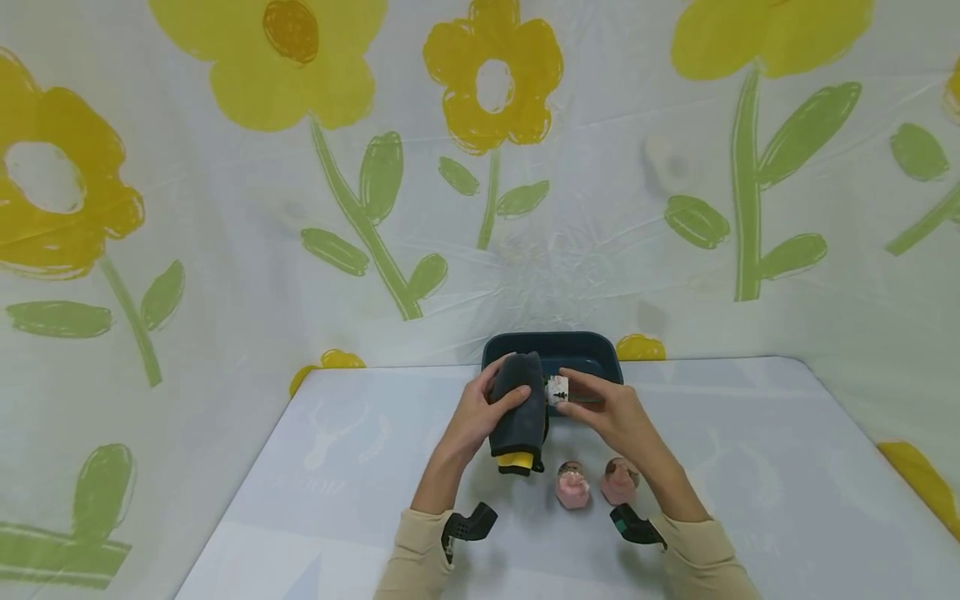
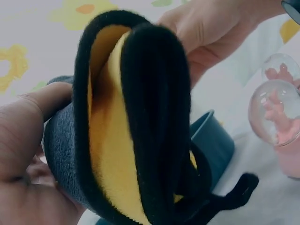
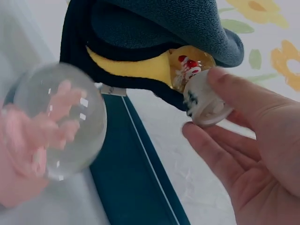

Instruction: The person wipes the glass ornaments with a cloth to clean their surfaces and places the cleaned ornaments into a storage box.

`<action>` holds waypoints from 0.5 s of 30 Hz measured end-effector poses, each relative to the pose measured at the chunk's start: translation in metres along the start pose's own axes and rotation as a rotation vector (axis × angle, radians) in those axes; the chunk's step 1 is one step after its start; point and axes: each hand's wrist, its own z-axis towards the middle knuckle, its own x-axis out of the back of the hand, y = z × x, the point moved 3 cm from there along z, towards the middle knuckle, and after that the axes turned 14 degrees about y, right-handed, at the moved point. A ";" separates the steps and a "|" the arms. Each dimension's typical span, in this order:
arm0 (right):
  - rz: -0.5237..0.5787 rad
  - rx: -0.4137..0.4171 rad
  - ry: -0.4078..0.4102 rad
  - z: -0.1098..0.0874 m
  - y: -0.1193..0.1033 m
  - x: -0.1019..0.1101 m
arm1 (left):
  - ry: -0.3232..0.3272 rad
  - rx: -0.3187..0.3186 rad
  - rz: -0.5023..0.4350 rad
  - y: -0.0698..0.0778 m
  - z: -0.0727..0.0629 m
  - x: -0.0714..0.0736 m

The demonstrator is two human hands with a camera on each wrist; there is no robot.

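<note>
My left hand (image 1: 480, 408) grips a folded cleaning cloth (image 1: 519, 421), dark grey outside, yellow inside, with black edging and a black loop. Its fingers and thumb wrap around the cloth above the tabletop. In my right hand (image 1: 617, 410) a small snow globe is pinched by its white base (image 3: 202, 99), which has dark green trees on it. The globe's clear dome (image 3: 187, 65), with a red and white figure inside, is tucked into the cloth's yellow fold and partly hidden by it.
Two pink-based snow globes (image 1: 573, 487) (image 1: 619, 482) stand on the white table (image 1: 360, 500) nearer me. Behind the hands, a dark teal tub (image 1: 592, 350) sits against the flower-printed curtain (image 1: 585, 275). Each wrist wears a black camera mount (image 1: 474, 523).
</note>
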 end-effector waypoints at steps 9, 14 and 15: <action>0.030 -0.333 -0.006 0.003 0.003 -0.006 | -0.025 -0.054 0.055 0.014 -0.005 0.002; 0.045 -0.392 -0.008 0.004 0.003 -0.006 | -0.042 -0.087 0.072 0.031 -0.015 0.000; 0.053 -0.398 -0.012 0.004 0.003 -0.006 | -0.041 -0.097 0.073 0.034 -0.016 -0.001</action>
